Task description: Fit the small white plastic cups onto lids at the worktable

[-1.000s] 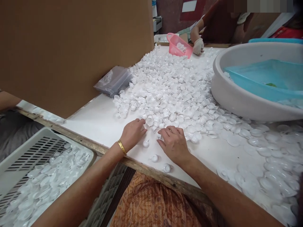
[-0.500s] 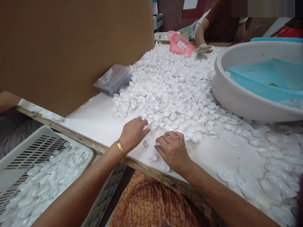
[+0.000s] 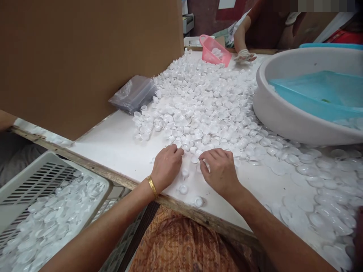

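A big heap of small white plastic caps [image 3: 204, 102] covers the white table [image 3: 119, 145]. My left hand [image 3: 167, 166], with a gold bangle on the wrist, rests at the heap's near edge, fingers curled down onto the caps. My right hand [image 3: 221, 170] is beside it, fingers bent and pinched on a small white cap. Three loose caps [image 3: 183, 189] lie on the table just in front of both hands.
A slotted grey crate [image 3: 34, 181] of clear discs sits low at left. Flat clear lids [image 3: 317, 189] spread at right below a large white basin [image 3: 283, 117] holding a blue tray. A cardboard wall [image 3: 85, 56], a plastic bag [image 3: 133, 94], a pink basket [image 3: 214, 53] and another person's hand [image 3: 245, 56] lie beyond.
Both my hands have shifted slightly forward and right into the heap's edge. My right fingers have curled tighter onto a cap. The other person's hand has moved near the pink basket.
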Motion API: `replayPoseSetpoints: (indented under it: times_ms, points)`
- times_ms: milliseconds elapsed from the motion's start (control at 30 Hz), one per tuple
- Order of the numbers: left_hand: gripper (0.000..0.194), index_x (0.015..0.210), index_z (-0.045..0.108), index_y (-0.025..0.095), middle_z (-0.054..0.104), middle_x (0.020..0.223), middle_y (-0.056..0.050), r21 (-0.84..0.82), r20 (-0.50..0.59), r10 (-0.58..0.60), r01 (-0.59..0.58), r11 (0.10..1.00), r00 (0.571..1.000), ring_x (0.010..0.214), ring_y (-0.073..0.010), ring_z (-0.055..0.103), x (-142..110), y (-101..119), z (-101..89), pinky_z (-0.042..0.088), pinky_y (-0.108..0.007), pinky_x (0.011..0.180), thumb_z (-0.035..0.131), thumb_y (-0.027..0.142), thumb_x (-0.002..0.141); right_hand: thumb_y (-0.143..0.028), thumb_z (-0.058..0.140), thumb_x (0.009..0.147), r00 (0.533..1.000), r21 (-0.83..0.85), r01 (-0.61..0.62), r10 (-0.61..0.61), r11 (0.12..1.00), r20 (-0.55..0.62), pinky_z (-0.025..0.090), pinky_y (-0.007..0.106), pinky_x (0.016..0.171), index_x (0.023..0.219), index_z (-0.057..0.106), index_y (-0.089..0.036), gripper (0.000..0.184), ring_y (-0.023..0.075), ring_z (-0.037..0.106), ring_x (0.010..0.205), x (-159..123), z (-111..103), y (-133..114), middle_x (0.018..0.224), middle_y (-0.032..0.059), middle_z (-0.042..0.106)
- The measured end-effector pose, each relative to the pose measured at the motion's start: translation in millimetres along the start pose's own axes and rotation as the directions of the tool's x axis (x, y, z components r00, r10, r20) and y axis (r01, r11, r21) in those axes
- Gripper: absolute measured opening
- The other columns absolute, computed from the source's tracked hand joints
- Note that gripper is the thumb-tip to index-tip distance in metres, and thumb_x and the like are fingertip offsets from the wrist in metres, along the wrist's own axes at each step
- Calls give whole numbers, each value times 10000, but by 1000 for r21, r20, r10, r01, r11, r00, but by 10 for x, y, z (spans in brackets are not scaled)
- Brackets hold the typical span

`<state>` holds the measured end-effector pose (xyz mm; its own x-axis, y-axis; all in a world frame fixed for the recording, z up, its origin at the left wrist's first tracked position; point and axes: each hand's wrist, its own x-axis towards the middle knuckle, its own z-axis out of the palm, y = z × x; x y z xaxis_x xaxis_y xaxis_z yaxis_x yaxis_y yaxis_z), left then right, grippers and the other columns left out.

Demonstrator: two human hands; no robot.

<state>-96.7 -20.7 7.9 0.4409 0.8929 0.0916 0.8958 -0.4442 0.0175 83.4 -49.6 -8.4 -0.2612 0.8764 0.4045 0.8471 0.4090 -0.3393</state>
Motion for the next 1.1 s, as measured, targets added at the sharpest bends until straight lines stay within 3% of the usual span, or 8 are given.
replayPoseSetpoints:
  times_ms: [133, 267, 400, 500, 667, 833, 967, 1100]
  points:
    - [225, 1048, 581, 229, 583, 907, -29, -227, 33, 27, -19, 974, 999, 833, -167, 563, 87, 93, -11, 424, -273, 698, 484, 326, 869, -106, 500, 804, 1000, -24, -28, 28, 999, -2, 269, 350, 787, 850, 608, -176, 136, 201, 519, 881, 26, -25, 94, 841, 41, 653]
    - [272, 1083, 575, 237, 598, 875, -26, -220, 138, 106, -74, 973, 985, 814, -186, 575, 174, 194, 12, 413, -272, 654, 550, 283, 816, -121, 520, 780, 997, 7, 19, -20, 1000, 80, 287, 335, 758, 816, 611, -176, 112, 194, 517, 849, 39, -95, 129, 801, 32, 635]
    - [272, 1070, 597, 212, 614, 905, -34, -270, 160, 47, -2, 963, 986, 784, -168, 577, 184, 130, 11, 411, -271, 678, 518, 251, 813, -255, 599, 787, 962, 38, 141, -146, 989, 230, 298, 337, 764, 839, 611, -182, 90, 203, 501, 868, 28, -127, 86, 840, 31, 619]
    - [256, 976, 647, 211, 625, 884, -36, -307, 187, 0, 59, 950, 982, 775, -156, 573, 209, 28, -50, 400, -267, 686, 438, 292, 853, -299, 637, 787, 952, -34, 150, -135, 988, 274, 298, 345, 759, 843, 612, -176, 137, 224, 490, 892, 3, -76, 43, 856, 45, 613]
    - [329, 687, 626, 183, 616, 696, -35, -228, 341, 40, 42, 973, 939, 664, -160, 545, 316, 1, -149, 327, -267, 559, 371, 301, 857, -291, 628, 809, 972, -22, 80, -73, 997, 223, 309, 333, 750, 851, 608, -178, 123, 214, 485, 873, -23, -11, 10, 846, 38, 610]
    - [231, 909, 593, 213, 653, 769, -28, -152, 389, -45, 112, 982, 920, 656, -177, 566, 392, 33, -118, 300, -257, 507, 421, 340, 823, -251, 627, 808, 978, -61, 88, -74, 994, 192, 308, 341, 764, 1009, 599, -183, 215, 231, 472, 927, -15, 8, -57, 944, 53, 609]
    - [305, 846, 599, 208, 659, 811, -50, -111, 382, -26, 74, 991, 924, 732, -196, 596, 404, 19, -49, 344, -268, 562, 352, 384, 877, -190, 620, 803, 976, -101, 113, -91, 989, 198, 299, 334, 741, 897, 614, -181, 94, 221, 478, 895, -17, 24, -78, 896, 47, 612]
    - [359, 930, 576, 213, 646, 825, -56, -61, 313, -11, 31, 998, 950, 781, -207, 603, 312, 69, 8, 369, -280, 607, 282, 418, 919, -196, 604, 814, 971, -133, 149, -119, 980, 206, 286, 330, 714, 802, 602, -178, 21, 204, 486, 820, -11, 1, -57, 816, 38, 605]
